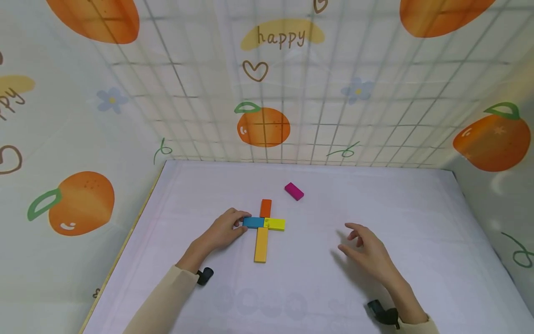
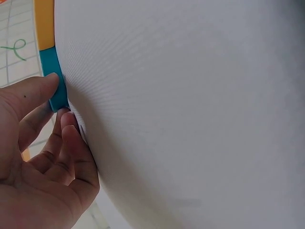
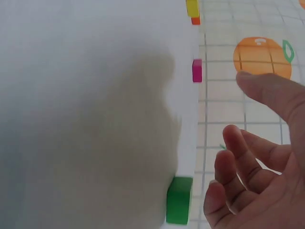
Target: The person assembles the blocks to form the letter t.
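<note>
My left hand [image 1: 225, 228] pinches the left end of a blue block [image 1: 253, 222] between thumb and finger. The block lies flat and meets a yellow block [image 1: 276, 225] on its right. Above their join sits a short red-orange block [image 1: 265, 208], and a longer amber block [image 1: 261, 245] extends toward me below, so the pieces form a cross. In the left wrist view, the thumb presses on the blue block [image 2: 47, 62]. Off to the right, my right hand [image 1: 369, 253] hovers over the table with fingers loosely bent, holding nothing.
A magenta block [image 1: 294, 191] lies tilted behind the cross. The right wrist view shows a green block [image 3: 178, 202] near the right hand; the head view does not show it. White cloth [image 1: 308, 287] covers the table, and a printed curtain [image 1: 200, 116] hangs at its back edge.
</note>
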The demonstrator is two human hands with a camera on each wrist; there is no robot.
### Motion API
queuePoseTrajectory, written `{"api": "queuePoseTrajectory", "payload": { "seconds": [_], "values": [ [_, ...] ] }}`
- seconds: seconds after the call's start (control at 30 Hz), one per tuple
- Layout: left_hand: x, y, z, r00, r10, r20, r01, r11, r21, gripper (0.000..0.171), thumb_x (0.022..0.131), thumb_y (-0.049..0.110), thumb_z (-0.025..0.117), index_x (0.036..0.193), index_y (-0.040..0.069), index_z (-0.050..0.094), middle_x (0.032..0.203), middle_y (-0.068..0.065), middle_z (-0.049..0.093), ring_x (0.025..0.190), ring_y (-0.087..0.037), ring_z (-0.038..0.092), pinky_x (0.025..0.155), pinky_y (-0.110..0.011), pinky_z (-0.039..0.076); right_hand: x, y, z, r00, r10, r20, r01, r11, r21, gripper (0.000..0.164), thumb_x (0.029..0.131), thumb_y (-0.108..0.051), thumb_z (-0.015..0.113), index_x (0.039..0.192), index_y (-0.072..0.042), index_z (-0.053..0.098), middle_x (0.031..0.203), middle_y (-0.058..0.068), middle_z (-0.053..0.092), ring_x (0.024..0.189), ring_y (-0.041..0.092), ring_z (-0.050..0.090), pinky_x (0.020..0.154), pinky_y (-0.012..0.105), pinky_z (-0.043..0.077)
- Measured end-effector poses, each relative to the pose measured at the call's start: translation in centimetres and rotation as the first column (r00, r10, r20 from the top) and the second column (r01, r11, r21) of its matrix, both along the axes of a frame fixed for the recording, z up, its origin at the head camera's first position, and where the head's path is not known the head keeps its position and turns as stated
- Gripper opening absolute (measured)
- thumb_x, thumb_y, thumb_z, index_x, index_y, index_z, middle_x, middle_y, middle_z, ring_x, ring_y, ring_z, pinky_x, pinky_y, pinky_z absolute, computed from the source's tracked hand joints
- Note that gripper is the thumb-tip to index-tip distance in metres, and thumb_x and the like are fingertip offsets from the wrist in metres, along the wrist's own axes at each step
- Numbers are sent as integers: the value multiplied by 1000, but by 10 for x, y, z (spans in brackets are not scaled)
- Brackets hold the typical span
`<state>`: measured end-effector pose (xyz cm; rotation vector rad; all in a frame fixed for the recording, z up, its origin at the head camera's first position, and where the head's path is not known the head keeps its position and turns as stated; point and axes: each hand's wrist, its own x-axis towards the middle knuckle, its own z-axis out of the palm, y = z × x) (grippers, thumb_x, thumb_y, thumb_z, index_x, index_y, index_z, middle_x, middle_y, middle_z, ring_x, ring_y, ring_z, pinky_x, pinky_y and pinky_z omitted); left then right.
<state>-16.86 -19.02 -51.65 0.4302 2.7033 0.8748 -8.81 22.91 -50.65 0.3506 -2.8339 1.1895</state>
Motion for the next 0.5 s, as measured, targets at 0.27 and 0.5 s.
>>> {"api": "queuePoseTrajectory", "payload": {
  "seconds": [0.27,0.5],
  "values": [
    [1,0,0,1000,0,7,0,1000,-4,39,97,20,69,135,20,62,103,1,53,92,-17,51,77,-31,46,3,21,-1,999,-44,-10,44,999,18,57,88,-21,80,135,-1,55,102,6,61,86,21,52,68,30,45],
    [0,-1,0,1000,-5,4,5,1000,-2,38,97,20,68,135,20,62,104,2,54,92,-16,51,78,-31,46,3,34,-2,995,-101,-13,102,994,47,54,88,-19,80,133,0,56,98,7,61,84,22,51,65,30,42]
  ]
}}
